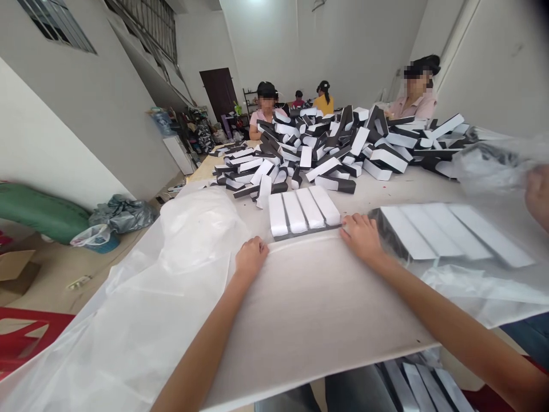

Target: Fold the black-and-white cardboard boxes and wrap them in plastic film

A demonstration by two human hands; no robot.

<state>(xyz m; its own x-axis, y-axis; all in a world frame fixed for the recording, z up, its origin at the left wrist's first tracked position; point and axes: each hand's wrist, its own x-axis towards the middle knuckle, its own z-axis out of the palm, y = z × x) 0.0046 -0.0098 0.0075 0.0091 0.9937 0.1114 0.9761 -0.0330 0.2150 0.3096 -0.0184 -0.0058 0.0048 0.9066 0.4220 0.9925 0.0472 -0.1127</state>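
A row of several white boxes with dark sides lies side by side on the white-covered table. My left hand is closed at the row's near left corner, its fingers curled. At the near right corner, my right hand has its fingers bent and drawn together beside the boxes. A thin pale edge runs between both hands along the front of the row; whether it is plastic film or the table cover, I cannot tell. What the fingertips pinch is hidden.
Behind the row rises a large heap of black and white boxes. White plastic sheeting covers the left side. To the right, another person's hand is near clear plastic and a second row of boxes. Other people sit beyond the heap.
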